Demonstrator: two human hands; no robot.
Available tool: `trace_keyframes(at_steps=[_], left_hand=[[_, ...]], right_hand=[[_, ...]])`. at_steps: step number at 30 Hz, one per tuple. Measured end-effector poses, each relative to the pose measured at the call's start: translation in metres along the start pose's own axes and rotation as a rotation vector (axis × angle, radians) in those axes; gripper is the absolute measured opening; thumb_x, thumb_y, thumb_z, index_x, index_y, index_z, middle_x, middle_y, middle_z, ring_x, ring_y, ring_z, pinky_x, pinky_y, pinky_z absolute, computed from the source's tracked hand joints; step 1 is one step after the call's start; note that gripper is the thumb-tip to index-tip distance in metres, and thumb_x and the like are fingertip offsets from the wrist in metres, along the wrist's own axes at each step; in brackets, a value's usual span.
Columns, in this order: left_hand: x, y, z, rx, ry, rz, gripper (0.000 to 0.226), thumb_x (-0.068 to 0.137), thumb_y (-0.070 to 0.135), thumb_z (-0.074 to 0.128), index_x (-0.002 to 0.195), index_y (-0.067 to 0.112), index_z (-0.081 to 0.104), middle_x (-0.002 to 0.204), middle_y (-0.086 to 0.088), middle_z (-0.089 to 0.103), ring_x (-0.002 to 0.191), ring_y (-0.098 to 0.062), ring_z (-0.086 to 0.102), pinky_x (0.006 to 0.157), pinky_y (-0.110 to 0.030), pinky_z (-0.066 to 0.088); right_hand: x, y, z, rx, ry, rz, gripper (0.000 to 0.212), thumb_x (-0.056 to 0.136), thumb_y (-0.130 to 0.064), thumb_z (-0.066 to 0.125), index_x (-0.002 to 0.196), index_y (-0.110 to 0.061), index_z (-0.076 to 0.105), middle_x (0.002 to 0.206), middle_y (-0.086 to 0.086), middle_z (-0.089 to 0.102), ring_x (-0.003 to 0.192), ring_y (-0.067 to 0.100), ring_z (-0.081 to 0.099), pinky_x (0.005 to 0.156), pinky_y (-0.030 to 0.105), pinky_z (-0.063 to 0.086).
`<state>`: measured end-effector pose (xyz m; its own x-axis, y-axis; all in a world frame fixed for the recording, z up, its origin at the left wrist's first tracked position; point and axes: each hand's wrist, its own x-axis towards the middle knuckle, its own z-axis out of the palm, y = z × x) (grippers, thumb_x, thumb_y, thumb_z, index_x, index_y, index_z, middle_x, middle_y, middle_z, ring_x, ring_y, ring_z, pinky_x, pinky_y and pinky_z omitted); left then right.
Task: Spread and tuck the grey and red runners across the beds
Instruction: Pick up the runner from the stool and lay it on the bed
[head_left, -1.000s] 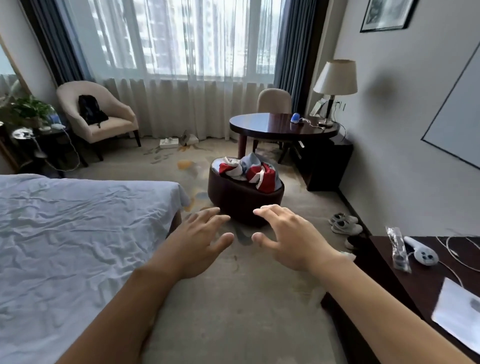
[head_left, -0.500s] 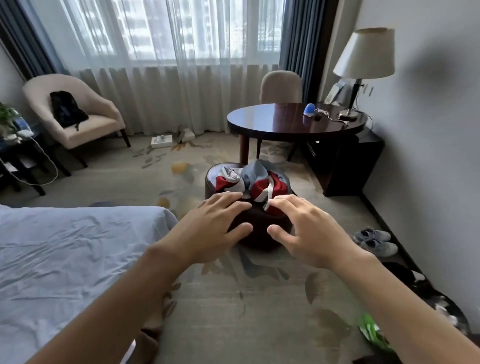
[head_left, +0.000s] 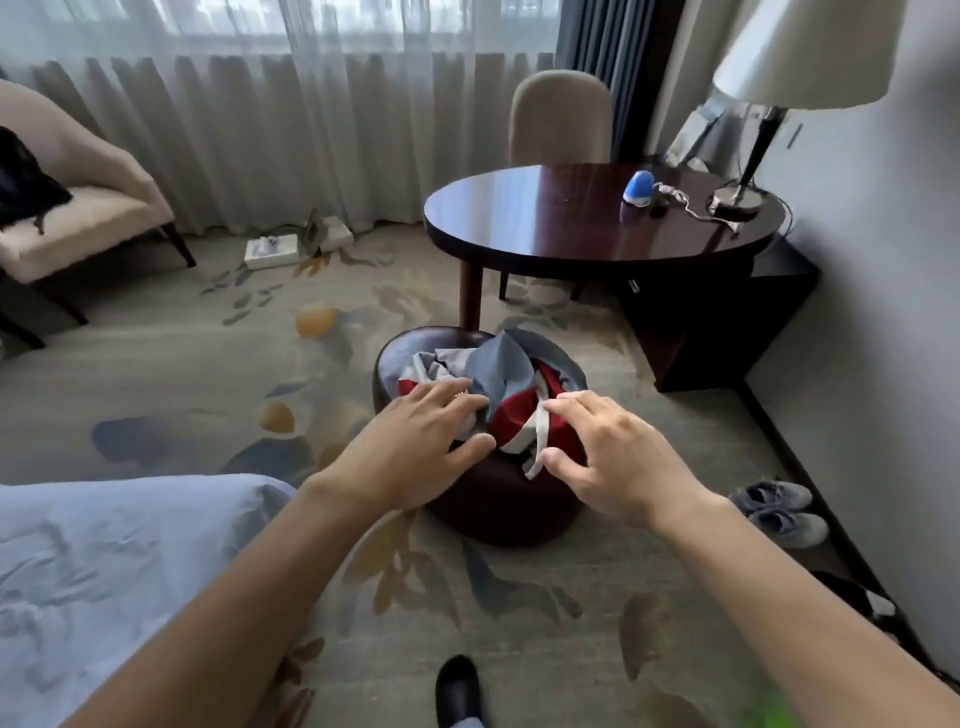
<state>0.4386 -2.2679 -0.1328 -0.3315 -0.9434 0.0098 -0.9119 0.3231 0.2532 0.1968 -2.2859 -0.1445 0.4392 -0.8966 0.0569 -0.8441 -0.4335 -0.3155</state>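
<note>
A crumpled heap of grey and red runners (head_left: 506, 384) lies on top of a round dark-brown ottoman (head_left: 493, 506) in the middle of the carpet. My left hand (head_left: 410, 447) hovers at the heap's left side, fingers spread, fingertips touching the cloth. At the right side my right hand (head_left: 613, 457) has its fingers apart, with the thumb and fingertips next to a white-trimmed red fold. Neither hand has closed on the cloth. The corner of a bed (head_left: 104, 582) with a pale wrinkled sheet fills the lower left.
A round dark wood table (head_left: 571, 234) with a lamp (head_left: 748, 119) and a blue object (head_left: 638, 188) stands behind the ottoman, with a chair (head_left: 561, 119) beyond. An armchair (head_left: 78, 208) sits far left. Shoes (head_left: 779, 509) lie by the right wall. My dark shoe (head_left: 457, 686) is below.
I have stepped closer to the ottoman. Both hands moved forward and now reach the heap of runners; earlier they were in the air short of it.
</note>
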Motion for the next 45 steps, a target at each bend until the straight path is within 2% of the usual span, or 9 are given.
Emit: trace_keyframes(at_steps=[4,8,15,27,32,36,39,42,45], left_hand=[[0.089,-0.048,0.014,-0.01,-0.089,0.015,0.073,0.087,0.069,0.021,0.144,0.028,0.043,0.155,0.004,0.036,0.143,-0.016,0.031,0.115,-0.038,0.032],[0.167,-0.084,0.028,-0.038,-0.169,-0.002,0.059,0.095,0.06,0.036,0.145,0.028,0.041,0.157,0.002,0.032,0.145,-0.018,0.027,0.117,-0.037,0.029],[0.304,-0.137,0.074,-0.03,-0.297,-0.055,0.056,0.097,0.054,0.044,0.147,0.028,0.039,0.159,0.001,0.029,0.145,-0.021,0.027,0.116,-0.04,0.031],[0.497,-0.202,0.235,0.074,-0.509,-0.07,0.06,0.096,0.044,0.05,0.147,0.02,0.032,0.16,-0.006,0.02,0.146,-0.027,0.021,0.109,-0.044,0.035],[0.555,-0.241,0.329,0.183,-0.532,-0.158,0.097,0.083,0.044,0.067,0.155,0.017,0.007,0.161,-0.014,0.004,0.146,-0.038,0.013,0.103,-0.055,0.039],[0.574,-0.251,0.378,0.148,-0.597,-0.17,0.1,0.084,0.019,0.065,0.157,0.012,-0.004,0.147,-0.019,0.031,0.128,-0.037,0.043,0.087,-0.044,0.049],[0.575,-0.248,0.403,0.175,-0.6,-0.045,0.099,0.083,0.005,0.062,0.157,0.013,-0.003,0.141,-0.014,0.04,0.12,-0.031,0.048,0.075,-0.038,0.05],[0.574,-0.241,0.416,0.171,-0.564,0.052,0.095,0.085,0.009,0.064,0.157,0.014,0.002,0.139,-0.011,0.043,0.118,-0.028,0.05,0.071,-0.035,0.047],[0.576,-0.224,0.423,0.005,-0.527,0.093,0.092,0.086,0.02,0.061,0.157,0.017,0.003,0.137,-0.011,0.046,0.114,-0.03,0.051,0.073,-0.038,0.049]], right_hand=[[0.082,0.034,0.016,0.005,-0.052,0.068,0.057,0.094,-0.049,0.054,0.145,-0.024,0.043,0.149,-0.007,0.043,0.137,0.013,0.04,0.109,0.032,0.036],[0.148,0.076,0.03,0.033,-0.086,0.156,0.058,0.094,-0.051,0.053,0.145,-0.025,0.042,0.147,-0.009,0.044,0.136,0.012,0.041,0.109,0.035,0.04],[0.254,0.171,0.075,0.098,-0.123,0.299,0.059,0.096,-0.046,0.052,0.148,-0.022,0.039,0.149,-0.008,0.04,0.135,0.015,0.041,0.105,0.037,0.041],[0.37,0.299,0.226,0.076,-0.329,0.531,0.064,0.092,-0.04,0.055,0.149,-0.021,0.033,0.148,-0.001,0.039,0.134,0.022,0.041,0.102,0.04,0.042],[0.398,0.349,0.302,-0.026,-0.434,0.677,0.087,0.086,-0.042,0.064,0.155,-0.021,0.015,0.157,0.01,0.024,0.14,0.031,0.032,0.103,0.047,0.042],[0.407,0.377,0.342,-0.026,-0.475,0.767,0.096,0.086,-0.037,0.067,0.157,-0.025,0.004,0.147,0.014,0.035,0.127,0.035,0.047,0.09,0.046,0.047],[0.413,0.381,0.362,-0.017,-0.445,0.769,0.09,0.088,-0.017,0.063,0.157,-0.027,0.006,0.136,0.013,0.046,0.114,0.034,0.058,0.079,0.043,0.049],[0.421,0.378,0.373,0.008,-0.369,0.744,0.078,0.087,-0.005,0.057,0.154,-0.022,0.02,0.125,0.014,0.054,0.102,0.036,0.062,0.072,0.041,0.047],[0.427,0.373,0.374,0.056,-0.293,0.726,0.078,0.086,0.0,0.059,0.153,-0.019,0.025,0.118,0.016,0.06,0.096,0.038,0.064,0.066,0.035,0.037]])
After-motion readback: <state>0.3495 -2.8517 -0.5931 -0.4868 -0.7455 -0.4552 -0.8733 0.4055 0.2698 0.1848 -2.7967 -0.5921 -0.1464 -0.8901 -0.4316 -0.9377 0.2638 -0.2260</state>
